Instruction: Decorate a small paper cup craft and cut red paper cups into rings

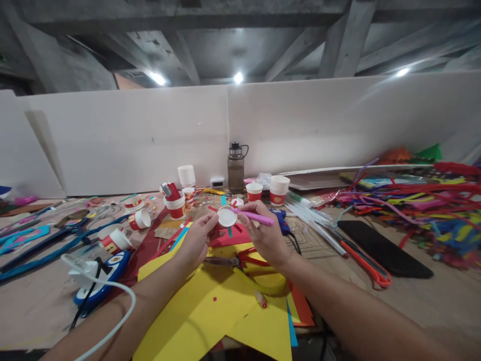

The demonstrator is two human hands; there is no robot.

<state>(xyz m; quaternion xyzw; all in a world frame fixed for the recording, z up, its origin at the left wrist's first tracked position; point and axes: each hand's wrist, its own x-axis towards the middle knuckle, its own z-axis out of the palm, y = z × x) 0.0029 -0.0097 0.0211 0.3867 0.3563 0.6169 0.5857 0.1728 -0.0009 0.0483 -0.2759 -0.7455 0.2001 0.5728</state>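
Note:
My left hand (200,235) pinches the edge of a small round white piece (227,216), with red and teal strips sticking out around it. In my right hand (265,233) is a pink-purple marker (257,217), its tip touching or close to the white piece's right edge. Below both hands, scissors (240,260) with red and yellow handles lie on yellow paper (195,306). A small clear and red cap-like piece (260,300) rests on the same paper.
Paper cups (278,189) and a water bottle (236,170) stand behind my hands. A blue-white power strip (105,281) with a cable sits left. On the right are a black phone-like slab (383,248), an orange cutter (366,264) and colourful pipe cleaners (424,200).

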